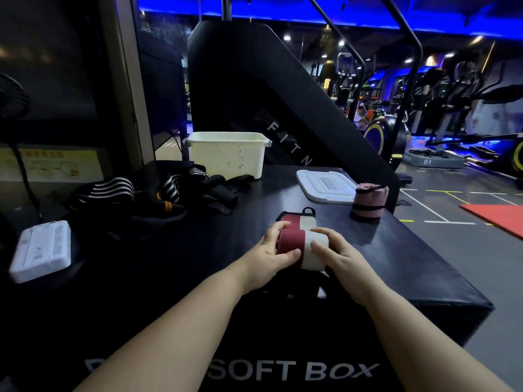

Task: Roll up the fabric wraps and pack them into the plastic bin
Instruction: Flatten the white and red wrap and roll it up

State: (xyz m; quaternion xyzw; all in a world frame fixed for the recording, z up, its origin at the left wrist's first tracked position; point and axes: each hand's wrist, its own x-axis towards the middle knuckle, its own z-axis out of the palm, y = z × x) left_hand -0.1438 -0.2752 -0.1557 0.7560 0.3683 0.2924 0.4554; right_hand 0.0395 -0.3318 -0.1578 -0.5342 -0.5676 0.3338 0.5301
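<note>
A red-and-white fabric wrap [297, 240] lies partly rolled on the black soft box [198, 267]. My left hand [271, 250] grips the red end of the roll. My right hand [339, 256] holds the white end, fingers curled over it. The unrolled tail with a black loop stretches away from me. A rolled pink wrap [368, 200] stands upright to the right. A pile of black striped wraps [152, 198] lies at the left. The white plastic bin [227, 154] stands open at the back.
The bin's white lid [325, 185] lies flat near the pink roll. A white power strip [41, 250] sits at the left edge. A black stair machine rises behind the box. The box's right edge drops to the gym floor.
</note>
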